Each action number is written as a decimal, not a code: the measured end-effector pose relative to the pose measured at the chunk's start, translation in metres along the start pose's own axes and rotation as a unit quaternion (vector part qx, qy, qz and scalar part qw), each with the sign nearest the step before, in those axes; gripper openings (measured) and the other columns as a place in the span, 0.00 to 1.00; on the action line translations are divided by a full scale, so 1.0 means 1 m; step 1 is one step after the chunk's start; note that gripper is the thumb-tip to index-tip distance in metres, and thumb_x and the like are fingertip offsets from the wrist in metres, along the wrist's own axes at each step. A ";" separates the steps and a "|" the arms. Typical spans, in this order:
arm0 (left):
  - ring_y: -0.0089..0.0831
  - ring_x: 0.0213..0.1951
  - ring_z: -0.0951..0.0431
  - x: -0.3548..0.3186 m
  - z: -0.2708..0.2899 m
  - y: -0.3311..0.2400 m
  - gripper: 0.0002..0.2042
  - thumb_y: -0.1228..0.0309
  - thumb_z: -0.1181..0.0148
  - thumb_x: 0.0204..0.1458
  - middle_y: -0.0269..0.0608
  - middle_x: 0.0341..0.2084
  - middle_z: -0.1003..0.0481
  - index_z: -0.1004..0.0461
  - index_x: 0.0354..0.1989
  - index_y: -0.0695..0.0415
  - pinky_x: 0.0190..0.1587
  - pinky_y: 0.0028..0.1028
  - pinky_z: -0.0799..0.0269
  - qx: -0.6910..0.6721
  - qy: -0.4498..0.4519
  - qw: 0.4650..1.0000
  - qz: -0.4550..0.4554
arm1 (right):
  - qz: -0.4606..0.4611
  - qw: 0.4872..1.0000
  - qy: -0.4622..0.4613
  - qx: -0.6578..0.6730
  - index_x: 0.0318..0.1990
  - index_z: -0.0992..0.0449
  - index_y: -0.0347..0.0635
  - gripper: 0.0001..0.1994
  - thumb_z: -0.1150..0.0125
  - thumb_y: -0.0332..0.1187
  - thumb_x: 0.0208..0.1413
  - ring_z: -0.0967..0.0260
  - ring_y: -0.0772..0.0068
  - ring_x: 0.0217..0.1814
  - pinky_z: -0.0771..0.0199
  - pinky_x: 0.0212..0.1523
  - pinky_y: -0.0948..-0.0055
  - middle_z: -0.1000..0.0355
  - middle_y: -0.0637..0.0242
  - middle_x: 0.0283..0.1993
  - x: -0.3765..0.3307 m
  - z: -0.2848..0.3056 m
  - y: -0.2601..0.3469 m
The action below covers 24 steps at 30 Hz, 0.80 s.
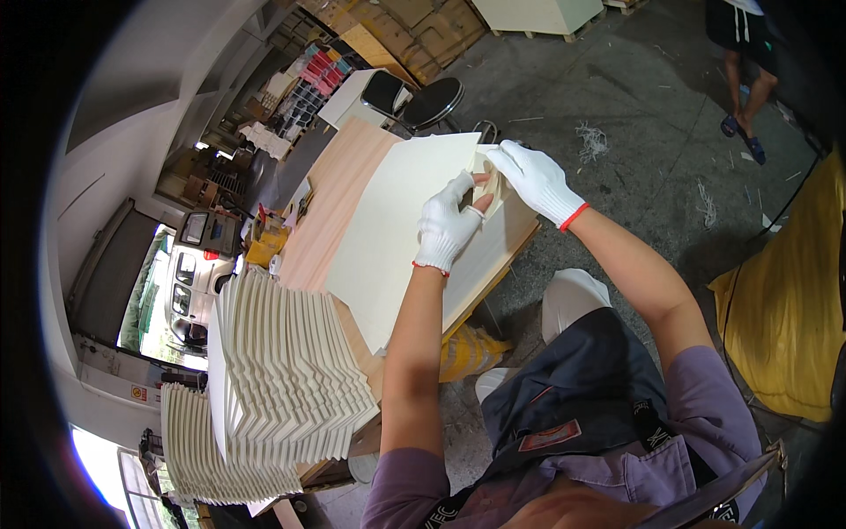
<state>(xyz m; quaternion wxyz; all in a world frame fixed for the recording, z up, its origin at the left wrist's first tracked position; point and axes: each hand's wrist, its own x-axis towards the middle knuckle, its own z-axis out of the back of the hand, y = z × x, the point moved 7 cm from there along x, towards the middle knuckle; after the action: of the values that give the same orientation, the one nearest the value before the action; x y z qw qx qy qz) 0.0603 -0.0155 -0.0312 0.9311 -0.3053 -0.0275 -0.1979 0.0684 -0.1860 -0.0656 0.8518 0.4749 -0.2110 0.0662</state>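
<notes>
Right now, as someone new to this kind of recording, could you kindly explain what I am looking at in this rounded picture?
The one picture comes from a wide camera worn on a person's head, looking down, so straight edges bend. The two forearms entering from below are that person's own. Both hands wear white gloves. The left hand and right hand together pinch a small pale piece at the far edge of a large cream sheet lying on a wooden table. A fanned stack of cream pieces sits nearer left. Another person's legs stand behind.

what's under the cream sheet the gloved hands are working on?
The cream sheet lies on a light wooden tabletop, whose grain shows left of it. The left hand and right hand cover its far corner; anything beneath the sheet is hidden.
</notes>
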 end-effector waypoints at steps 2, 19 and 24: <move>0.42 0.45 0.17 0.001 -0.001 0.002 0.18 0.62 0.31 0.56 0.47 0.45 0.19 0.21 0.55 0.43 0.50 0.35 0.24 -0.018 0.001 1.000 0.005 | 0.003 1.000 -0.005 0.003 0.54 0.23 0.52 0.23 0.58 0.56 0.71 0.24 0.48 0.48 0.26 0.47 0.53 0.21 0.55 0.46 0.000 0.001 0.000; 0.45 0.43 0.17 -0.002 0.002 -0.010 0.13 0.63 0.39 0.61 0.45 0.43 0.19 0.21 0.54 0.43 0.46 0.34 0.24 0.021 -0.011 0.999 -0.022 | 0.000 1.000 0.000 -0.007 0.53 0.24 0.53 0.22 0.59 0.54 0.71 0.23 0.49 0.47 0.26 0.45 0.53 0.21 0.55 0.44 -0.001 -0.001 -0.005; 0.28 0.31 0.25 -0.005 0.005 -0.018 0.15 0.64 0.31 0.55 0.39 0.27 0.23 0.19 0.51 0.49 0.40 0.29 0.27 0.076 -0.040 0.995 -0.051 | -0.010 1.000 0.009 -0.008 0.53 0.24 0.53 0.21 0.59 0.54 0.72 0.23 0.49 0.46 0.26 0.45 0.53 0.21 0.55 0.44 0.000 -0.004 -0.005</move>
<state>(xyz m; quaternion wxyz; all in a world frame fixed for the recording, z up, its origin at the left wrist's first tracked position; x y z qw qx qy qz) 0.0486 -0.0240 -0.0175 0.9382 -0.2399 -0.0956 -0.2304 0.0714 -0.1856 -0.0716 0.8580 0.4696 -0.1990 0.0605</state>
